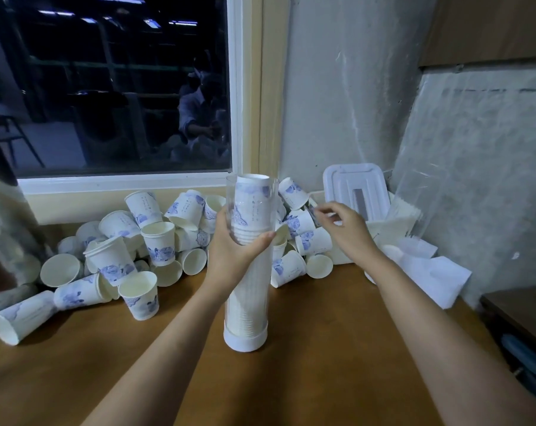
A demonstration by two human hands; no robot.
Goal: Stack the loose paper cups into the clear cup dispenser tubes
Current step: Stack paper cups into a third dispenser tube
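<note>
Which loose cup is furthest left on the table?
The side-lying cup at far left, its open mouth facing the camera. All the other loose cups lie to its right.

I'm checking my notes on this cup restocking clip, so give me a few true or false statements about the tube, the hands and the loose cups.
1. The clear plastic dispenser tube stands upright on the brown wooden table. True.
2. The tube is empty. False: a stack of white paper cups fills it almost to the top.
3. The left hand grips the tube. True.
4. The right hand also holds the tube. False: it is off to the right of the tube, reaching towards the cups.
5. The loose blue-patterned paper cups stand in neat upright rows. False: they lie in a tumbled pile, many on their sides.
</note>
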